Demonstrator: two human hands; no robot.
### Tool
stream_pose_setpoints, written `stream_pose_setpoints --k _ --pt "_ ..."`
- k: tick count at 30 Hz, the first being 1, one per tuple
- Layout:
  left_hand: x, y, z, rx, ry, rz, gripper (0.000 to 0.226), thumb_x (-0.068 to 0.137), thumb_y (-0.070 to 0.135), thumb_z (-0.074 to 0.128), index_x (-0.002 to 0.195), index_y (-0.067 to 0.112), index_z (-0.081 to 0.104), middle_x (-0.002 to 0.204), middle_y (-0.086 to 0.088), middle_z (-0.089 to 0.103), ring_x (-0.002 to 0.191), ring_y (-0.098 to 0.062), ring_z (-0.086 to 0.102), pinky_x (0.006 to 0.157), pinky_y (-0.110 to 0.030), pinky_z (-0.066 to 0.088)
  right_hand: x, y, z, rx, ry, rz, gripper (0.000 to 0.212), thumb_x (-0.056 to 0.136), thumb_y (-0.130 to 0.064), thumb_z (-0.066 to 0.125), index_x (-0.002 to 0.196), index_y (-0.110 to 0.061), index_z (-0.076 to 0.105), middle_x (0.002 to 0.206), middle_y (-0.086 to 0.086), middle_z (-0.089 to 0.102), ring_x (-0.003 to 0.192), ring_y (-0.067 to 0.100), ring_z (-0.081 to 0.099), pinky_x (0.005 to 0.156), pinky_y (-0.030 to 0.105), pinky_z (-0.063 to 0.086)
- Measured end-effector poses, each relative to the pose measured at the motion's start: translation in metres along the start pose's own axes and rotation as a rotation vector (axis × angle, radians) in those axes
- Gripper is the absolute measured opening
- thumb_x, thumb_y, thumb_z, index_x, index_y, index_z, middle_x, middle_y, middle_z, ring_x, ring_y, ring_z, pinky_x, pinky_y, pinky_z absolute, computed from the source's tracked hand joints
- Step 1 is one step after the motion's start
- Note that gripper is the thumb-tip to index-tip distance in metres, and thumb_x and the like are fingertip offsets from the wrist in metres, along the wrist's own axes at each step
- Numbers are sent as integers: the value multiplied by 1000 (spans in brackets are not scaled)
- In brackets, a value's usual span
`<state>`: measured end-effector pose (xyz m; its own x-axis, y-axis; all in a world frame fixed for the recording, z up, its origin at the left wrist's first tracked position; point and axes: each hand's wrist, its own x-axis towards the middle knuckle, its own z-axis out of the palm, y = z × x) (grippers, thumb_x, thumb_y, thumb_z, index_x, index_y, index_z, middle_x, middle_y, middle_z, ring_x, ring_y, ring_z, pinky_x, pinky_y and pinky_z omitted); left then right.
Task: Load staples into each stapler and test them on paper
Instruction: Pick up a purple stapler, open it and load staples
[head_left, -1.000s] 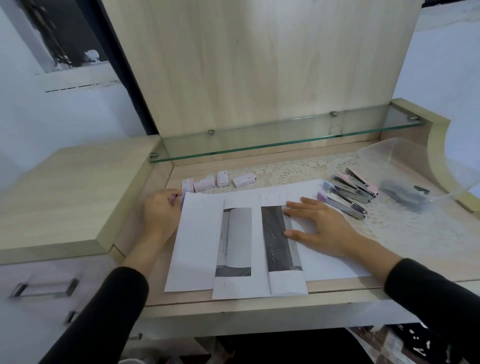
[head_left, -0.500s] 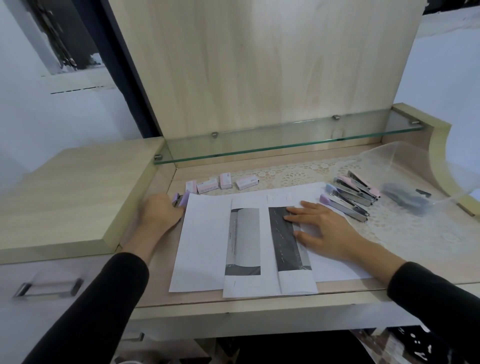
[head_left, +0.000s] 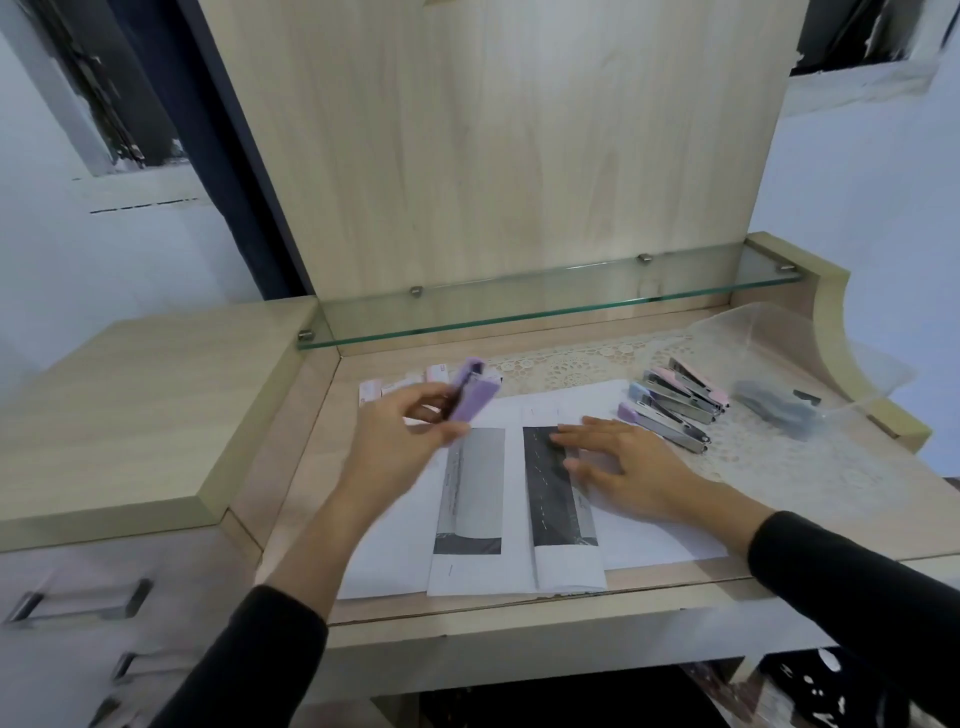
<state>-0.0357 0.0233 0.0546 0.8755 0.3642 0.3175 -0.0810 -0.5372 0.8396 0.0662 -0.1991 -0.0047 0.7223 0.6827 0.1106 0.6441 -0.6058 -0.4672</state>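
My left hand (head_left: 400, 441) holds a purple stapler (head_left: 470, 397) lifted above the top left corner of the white paper sheets (head_left: 478, 525). My right hand (head_left: 618, 462) lies flat, fingers spread, on the folded sheet with a dark printed strip (head_left: 550, 499). A row of several staplers (head_left: 672, 402), pink, blue and purple, lies on the lace mat to the right. Small pink staple boxes (head_left: 389, 387) sit behind my left hand, partly hidden by it.
A glass shelf (head_left: 519, 312) runs along the back above the desk. A clear plastic bag (head_left: 789, 374) with dark items lies at the far right. A raised wooden cabinet top (head_left: 130, 415) with drawers borders the left. The desk's front edge (head_left: 519, 613) is close.
My left hand has picked the purple stapler up from the desk's left side and raised it over the paper. My right hand stayed flat on the sheets.
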Motion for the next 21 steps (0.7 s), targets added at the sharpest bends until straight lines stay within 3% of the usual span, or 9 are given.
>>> stream_pose_setpoints --k 1,3,5,8,11,14,16,21 --pt "-5 3 10 -16 -79 -16 37 73 1 72 106 15 65 85 12 64 69 1 59 64 -8 49 1 -2 -3 9 14 -6 47 87 -52 37 130 -36 46 140 -15 42 133 7 35 114 36 10" --pt "-14 6 25 -121 -228 -61 35 78 1 67 111 11 63 90 6 66 73 -1 60 69 -10 49 4 -8 -11 50 90 -18 42 91 -42 47 131 -31 46 138 -10 47 125 10 46 111 37 26" --pt "-23 6 37 -268 -322 -107 34 83 1 61 115 11 59 94 2 67 75 -1 64 72 -14 49 6 -18 -24 150 132 12 40 89 -32 53 129 -30 48 128 -5 57 101 11 60 89 30 44" --pt "-32 5 48 -328 -407 -144 29 90 5 50 117 13 55 94 6 67 74 1 65 66 -12 48 2 -29 -43 573 -32 53 32 89 -7 50 115 -23 59 105 8 65 71 17 62 64 27 49" --pt "-35 3 50 -325 -431 -169 28 92 8 47 118 13 55 89 8 67 72 0 66 64 -12 49 -7 -32 -50 871 -110 70 28 87 5 48 103 -12 64 92 18 58 66 23 61 64 29 54" --pt "-35 3 51 -292 -373 -176 33 88 8 55 121 13 56 96 7 65 80 -6 64 68 -14 50 -9 -36 -47 959 -74 93 28 84 3 55 111 -6 60 94 18 58 67 24 64 66 28 56" --pt "-33 4 53 -137 -265 -122 41 82 12 66 122 16 55 96 9 61 83 -5 59 67 -9 49 -8 -40 -47 1005 -51 133 34 84 -1 59 117 -6 56 94 19 60 66 25 65 65 29 57" --pt "-33 2 57 230 -23 189 51 72 20 76 120 14 58 106 -2 60 85 -8 54 74 -8 44 -8 -45 -49 919 -98 77 45 75 5 66 117 -8 57 103 14 67 77 24 68 71 26 57"
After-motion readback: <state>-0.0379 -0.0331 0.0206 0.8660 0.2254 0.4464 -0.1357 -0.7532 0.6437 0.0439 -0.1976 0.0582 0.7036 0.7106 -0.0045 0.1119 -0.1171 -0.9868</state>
